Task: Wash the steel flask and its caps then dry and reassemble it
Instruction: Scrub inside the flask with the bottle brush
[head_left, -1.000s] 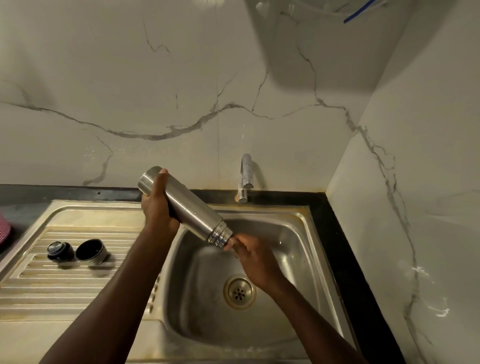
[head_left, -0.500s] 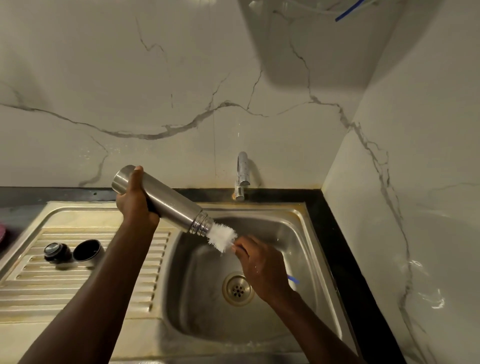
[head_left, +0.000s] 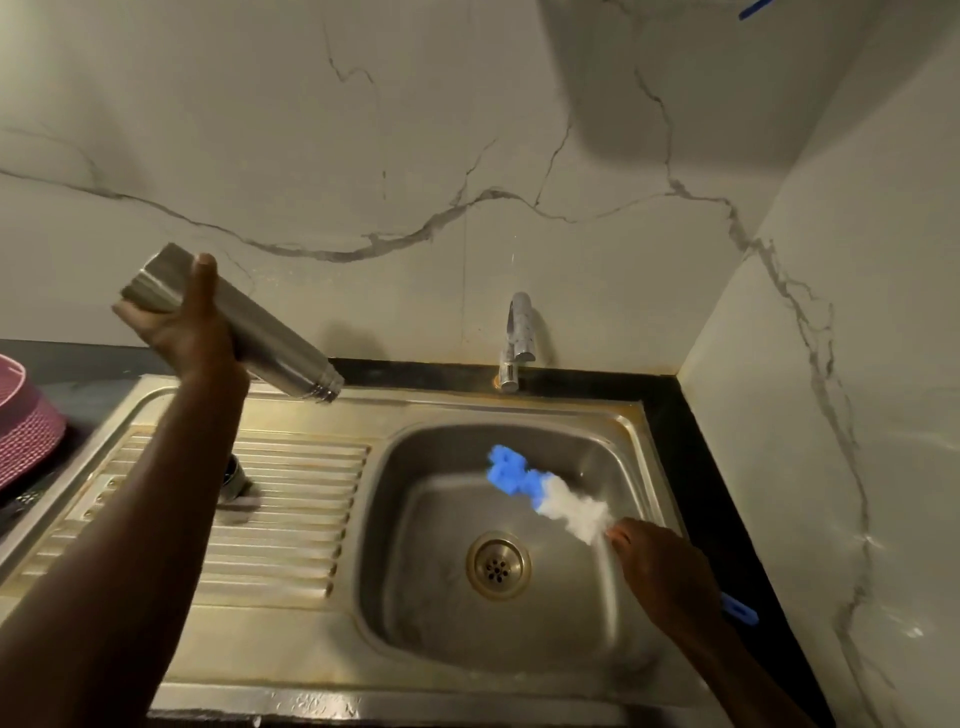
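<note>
Landmark: the square stainless-steel sink basin (head_left: 395, 613).

Risks, left to right:
- The cylindrical brushed-steel flask (head_left: 270, 348) is held in the air up and left of the basin, above the ribbed draining board (head_left: 291, 519), tilted with its open threaded mouth pointing down toward the basin. A wet wall could let it slip and strike the steel.
- A dark round cap (head_left: 235, 475) rests on the draining board left of the basin, mostly hidden by the forearm. A lowered arm could knock it off.
- The bottle brush with blue and white bristles (head_left: 545, 493) is blurred above the basin. A swing could spray water on the wall.

Fingers:
- Left hand (head_left: 195, 332): fingers wrapped round the flask near its base, thumb along the top.
- Right hand (head_left: 660, 566), at the basin's right wall: fingers closed on the brush shaft just below the bristles; the blue handle end shows behind the wrist.
</note>
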